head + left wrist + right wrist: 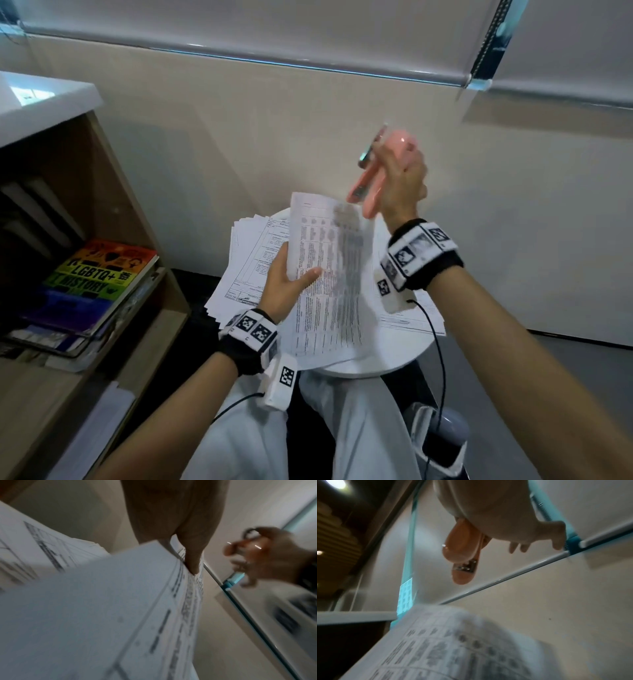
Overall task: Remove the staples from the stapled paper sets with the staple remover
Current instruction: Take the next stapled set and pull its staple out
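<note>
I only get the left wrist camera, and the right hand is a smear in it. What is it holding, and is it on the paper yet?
Observer: The right hand grips a pink staple remover, raised above the top edge of the paper set; it is not touching the paper.
Operator: Where is the set itself, on a surface or in the air?
Observer: In the air. The left hand holds it tilted up over a round white table.
Operator: Any other paper waiting?
Observer: Yes, a fanned pile of sheets lies on that table beneath the held set.
</note>
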A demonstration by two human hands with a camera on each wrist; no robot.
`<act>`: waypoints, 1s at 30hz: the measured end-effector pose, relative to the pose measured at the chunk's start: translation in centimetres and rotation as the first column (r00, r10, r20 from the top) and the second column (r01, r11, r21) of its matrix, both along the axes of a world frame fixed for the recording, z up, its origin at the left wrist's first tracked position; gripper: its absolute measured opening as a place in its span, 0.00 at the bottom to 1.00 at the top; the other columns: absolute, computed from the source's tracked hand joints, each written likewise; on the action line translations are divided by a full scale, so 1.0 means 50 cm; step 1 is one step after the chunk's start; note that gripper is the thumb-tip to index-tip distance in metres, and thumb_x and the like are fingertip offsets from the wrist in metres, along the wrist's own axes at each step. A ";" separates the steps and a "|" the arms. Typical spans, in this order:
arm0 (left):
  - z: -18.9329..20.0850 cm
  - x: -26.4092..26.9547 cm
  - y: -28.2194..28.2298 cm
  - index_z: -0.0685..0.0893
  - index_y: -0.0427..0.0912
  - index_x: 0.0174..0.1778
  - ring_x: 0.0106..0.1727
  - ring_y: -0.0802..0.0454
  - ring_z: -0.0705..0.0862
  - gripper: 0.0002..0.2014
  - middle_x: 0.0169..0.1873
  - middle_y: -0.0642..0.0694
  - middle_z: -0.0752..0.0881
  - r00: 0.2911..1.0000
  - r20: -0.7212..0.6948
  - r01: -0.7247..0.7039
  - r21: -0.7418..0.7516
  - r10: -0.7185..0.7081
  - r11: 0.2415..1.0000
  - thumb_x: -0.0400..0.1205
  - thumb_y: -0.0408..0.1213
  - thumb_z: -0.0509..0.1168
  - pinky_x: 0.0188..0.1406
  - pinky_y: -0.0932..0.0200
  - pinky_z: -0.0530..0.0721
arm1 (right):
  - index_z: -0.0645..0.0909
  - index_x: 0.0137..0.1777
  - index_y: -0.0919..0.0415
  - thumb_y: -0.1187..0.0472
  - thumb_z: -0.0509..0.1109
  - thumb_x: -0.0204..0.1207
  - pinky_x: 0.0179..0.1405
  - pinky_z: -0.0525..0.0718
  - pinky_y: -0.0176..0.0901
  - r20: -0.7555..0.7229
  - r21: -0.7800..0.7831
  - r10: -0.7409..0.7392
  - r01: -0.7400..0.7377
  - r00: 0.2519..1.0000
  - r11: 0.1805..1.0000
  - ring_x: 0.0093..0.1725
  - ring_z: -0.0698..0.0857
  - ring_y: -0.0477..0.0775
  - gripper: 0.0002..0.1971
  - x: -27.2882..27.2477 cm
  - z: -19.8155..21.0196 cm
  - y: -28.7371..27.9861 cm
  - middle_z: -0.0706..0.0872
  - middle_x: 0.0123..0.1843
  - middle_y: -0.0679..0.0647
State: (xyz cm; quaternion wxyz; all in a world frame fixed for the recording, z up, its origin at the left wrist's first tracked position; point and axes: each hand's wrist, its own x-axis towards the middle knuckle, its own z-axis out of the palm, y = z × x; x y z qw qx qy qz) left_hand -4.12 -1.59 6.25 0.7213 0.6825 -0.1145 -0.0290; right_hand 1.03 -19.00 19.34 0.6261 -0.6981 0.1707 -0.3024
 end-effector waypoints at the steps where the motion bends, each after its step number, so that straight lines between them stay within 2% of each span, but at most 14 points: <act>1: 0.001 0.007 0.007 0.73 0.44 0.70 0.58 0.58 0.87 0.26 0.59 0.50 0.86 1.000 -0.012 -0.005 0.000 0.005 1.000 0.76 0.33 0.72 0.50 0.61 0.87 | 0.81 0.57 0.56 0.37 0.76 0.59 0.65 0.77 0.52 0.016 0.074 0.029 -0.030 0.999 0.997 0.60 0.81 0.57 0.31 -0.014 -0.010 -0.032 0.84 0.58 0.56; 3: 0.004 0.024 0.016 0.71 0.46 0.71 0.62 0.56 0.85 0.28 0.63 0.50 0.85 0.999 -0.037 0.018 -0.010 -0.019 1.000 0.76 0.35 0.72 0.57 0.55 0.85 | 0.81 0.50 0.62 0.41 0.73 0.62 0.49 0.83 0.46 0.069 0.217 0.186 -0.197 0.980 0.956 0.45 0.87 0.54 0.26 -0.050 -0.045 -0.093 0.88 0.46 0.54; 5: 0.004 0.041 0.012 0.70 0.48 0.73 0.67 0.51 0.83 0.30 0.66 0.48 0.83 0.994 -0.082 0.071 -0.040 -0.074 0.997 0.75 0.36 0.73 0.65 0.45 0.82 | 0.81 0.39 0.60 0.43 0.68 0.65 0.27 0.78 0.35 0.042 0.322 0.357 -0.351 0.933 0.879 0.28 0.83 0.49 0.18 -0.098 -0.095 -0.135 0.87 0.34 0.49; 6: 0.008 0.046 0.006 0.70 0.48 0.73 0.67 0.49 0.82 0.31 0.66 0.47 0.83 0.988 -0.114 0.101 -0.064 -0.108 0.993 0.74 0.37 0.74 0.67 0.42 0.80 | 0.83 0.38 0.60 0.40 0.71 0.63 0.23 0.75 0.34 0.004 0.367 0.439 -0.409 0.899 0.835 0.27 0.81 0.49 0.21 -0.122 -0.124 -0.150 0.86 0.34 0.49; 9: 0.011 0.059 -0.020 0.72 0.50 0.71 0.68 0.43 0.82 0.38 0.66 0.43 0.83 0.952 -0.187 0.213 -0.159 -0.241 0.964 0.66 0.47 0.79 0.66 0.37 0.79 | 0.86 0.42 0.64 0.37 0.77 0.57 0.36 0.80 0.46 -0.038 0.454 0.611 -0.531 0.791 0.715 0.40 0.84 0.61 0.28 -0.167 -0.207 -0.174 0.89 0.43 0.60; 11: 0.009 0.066 -0.035 0.73 0.50 0.70 0.66 0.45 0.83 0.34 0.64 0.44 0.84 0.945 -0.208 0.221 -0.156 -0.251 0.963 0.68 0.43 0.77 0.66 0.39 0.80 | 0.88 0.41 0.65 0.39 0.75 0.61 0.36 0.81 0.45 -0.051 0.497 0.632 -0.529 0.773 0.688 0.38 0.85 0.61 0.25 -0.180 -0.233 -0.180 0.89 0.41 0.63; 14: -0.010 0.078 -0.046 0.72 0.43 0.71 0.62 0.50 0.84 0.30 0.62 0.47 0.85 0.983 -0.167 0.088 0.047 -0.079 0.995 0.73 0.34 0.75 0.64 0.46 0.83 | 0.88 0.41 0.63 0.47 0.69 0.72 0.26 0.79 0.37 -0.146 0.529 0.592 -0.443 0.793 0.724 0.28 0.82 0.50 0.18 -0.191 -0.238 -0.189 0.87 0.34 0.55; 16: -0.025 0.084 -0.045 0.73 0.41 0.66 0.53 0.50 0.86 0.30 0.55 0.46 0.86 0.991 -0.115 -0.046 0.186 0.069 0.981 0.71 0.30 0.77 0.49 0.51 0.87 | 0.85 0.45 0.63 0.56 0.64 0.79 0.30 0.79 0.39 -0.262 0.497 0.496 -0.325 0.828 0.805 0.30 0.80 0.48 0.12 -0.172 -0.243 -0.207 0.87 0.35 0.51; 18: -0.037 0.089 -0.036 0.73 0.40 0.62 0.41 0.48 0.85 0.28 0.48 0.41 0.86 0.982 -0.127 -0.108 0.234 0.140 0.966 0.69 0.21 0.76 0.34 0.54 0.88 | 0.84 0.49 0.65 0.58 0.69 0.75 0.32 0.79 0.42 -0.392 0.394 0.342 -0.180 0.854 0.901 0.30 0.80 0.51 0.10 -0.143 -0.251 -0.235 0.86 0.38 0.57; 20: -0.057 0.100 -0.010 0.74 0.38 0.60 0.37 0.46 0.83 0.25 0.49 0.34 0.85 0.970 -0.107 -0.180 0.297 0.220 0.938 0.70 0.17 0.71 0.35 0.50 0.87 | 0.84 0.48 0.66 0.58 0.73 0.71 0.32 0.80 0.43 -0.473 0.309 0.228 -0.082 0.851 0.948 0.31 0.80 0.54 0.11 -0.116 -0.257 -0.262 0.84 0.39 0.60; 22: -0.076 0.112 0.030 0.76 0.35 0.61 0.49 0.41 0.83 0.22 0.55 0.33 0.83 0.947 -0.008 -0.263 0.554 0.321 0.790 0.71 0.23 0.72 0.49 0.45 0.85 | 0.82 0.45 0.64 0.58 0.73 0.72 0.33 0.79 0.44 -0.524 0.267 0.154 -0.010 0.838 0.964 0.32 0.80 0.55 0.08 -0.091 -0.263 -0.285 0.84 0.37 0.59; 24: -0.093 0.119 0.071 0.74 0.33 0.65 0.65 0.36 0.73 0.28 0.64 0.35 0.75 0.920 0.031 -0.239 0.833 0.390 0.499 0.72 0.38 0.75 0.63 0.42 0.76 | 0.81 0.45 0.64 0.60 0.73 0.73 0.34 0.77 0.42 -0.580 0.212 0.104 0.027 0.808 0.977 0.31 0.78 0.55 0.07 -0.069 -0.274 -0.301 0.82 0.36 0.59; 26: -0.101 0.116 0.095 0.71 0.31 0.68 0.71 0.34 0.65 0.36 0.68 0.35 0.68 0.893 0.005 -0.156 0.941 0.450 0.300 0.72 0.50 0.74 0.67 0.41 0.70 | 0.80 0.45 0.66 0.60 0.72 0.74 0.31 0.75 0.41 -0.634 0.142 0.067 0.030 0.771 0.989 0.30 0.77 0.54 0.08 -0.052 -0.288 -0.302 0.80 0.34 0.58; 30: -0.129 0.115 0.109 0.71 0.31 0.66 0.70 0.35 0.65 0.40 0.67 0.35 0.67 0.892 0.025 -0.129 0.971 0.451 0.202 0.71 0.60 0.71 0.66 0.44 0.69 | 0.78 0.50 0.68 0.62 0.71 0.76 0.33 0.76 0.41 -0.708 -0.025 0.000 -0.025 0.706 0.999 0.32 0.77 0.55 0.10 -0.031 -0.312 -0.288 0.82 0.41 0.62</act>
